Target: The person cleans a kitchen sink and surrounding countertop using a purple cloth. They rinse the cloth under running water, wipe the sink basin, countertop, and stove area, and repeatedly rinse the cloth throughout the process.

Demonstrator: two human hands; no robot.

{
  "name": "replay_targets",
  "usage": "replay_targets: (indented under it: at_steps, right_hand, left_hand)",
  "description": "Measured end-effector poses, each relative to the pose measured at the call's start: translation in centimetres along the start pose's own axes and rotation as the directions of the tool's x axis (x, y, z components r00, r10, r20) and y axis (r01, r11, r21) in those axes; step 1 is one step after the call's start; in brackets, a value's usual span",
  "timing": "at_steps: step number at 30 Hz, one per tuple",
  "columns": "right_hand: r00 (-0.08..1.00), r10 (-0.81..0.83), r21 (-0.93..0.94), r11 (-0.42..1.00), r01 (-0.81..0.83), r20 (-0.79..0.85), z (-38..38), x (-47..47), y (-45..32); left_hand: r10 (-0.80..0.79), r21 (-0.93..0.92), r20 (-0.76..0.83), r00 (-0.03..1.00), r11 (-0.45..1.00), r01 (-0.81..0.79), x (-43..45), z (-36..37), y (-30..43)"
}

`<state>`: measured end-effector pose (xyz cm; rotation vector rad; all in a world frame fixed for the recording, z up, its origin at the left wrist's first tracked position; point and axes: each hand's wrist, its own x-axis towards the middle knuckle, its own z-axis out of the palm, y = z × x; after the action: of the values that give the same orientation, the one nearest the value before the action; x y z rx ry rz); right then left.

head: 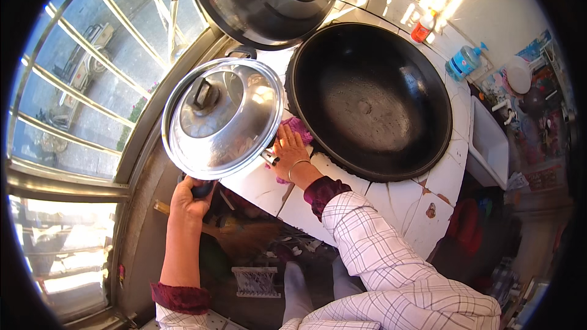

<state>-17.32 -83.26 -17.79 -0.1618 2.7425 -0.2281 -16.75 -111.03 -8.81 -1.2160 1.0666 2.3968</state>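
My left hand (190,199) is closed around the black side handle (204,189) of a lidded metal pot. The pot's shiny domed lid (231,142) has a glass window and a black knob (205,94). A purple cloth (300,129) lies on the white tiled counter (321,174), between the pot and a large black wok (367,101). My right hand (291,153) presses flat on this cloth, fingers extended, beside the lid's rim. The wok holds no food, and its bottom looks wet. The pot's body is mostly hidden beneath its lid.
A large metal lid (261,4) leans behind the wok. A blue pump bottle (464,62) and a red-orange bottle (423,27) stand at the back right. To the left is a barred window (91,82). A broom (247,233) lies below the counter, near my feet.
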Motion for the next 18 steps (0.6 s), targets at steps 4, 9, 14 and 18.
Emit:
replay_targets:
  at_steps: [4,9,14,18]
  right_hand:
    - [0.993,-0.087,0.038,0.995,0.091,-0.084,2.6,-5.0,-0.5]
    - [0.988,-0.119,0.054,0.991,0.125,-0.099,2.6,-5.8,0.0]
    - [0.983,-0.027,0.066,0.997,0.04,-0.183,0.0,3.9,1.3]
    - [0.962,0.053,0.057,0.998,-0.039,-0.266,-1.2,11.2,1.1]
  left_hand:
    - [-0.001,-0.022,-0.098,0.995,1.0,-0.002,-2.0,-4.2,0.6]
    - [-0.004,-0.099,-0.134,0.991,0.995,-0.009,-4.6,-9.6,1.2]
    - [-0.025,-0.167,-0.163,0.986,0.986,-0.003,-5.6,-9.7,1.0]
    - [-0.034,-0.218,-0.23,0.973,0.976,-0.018,-6.2,-10.5,1.3]
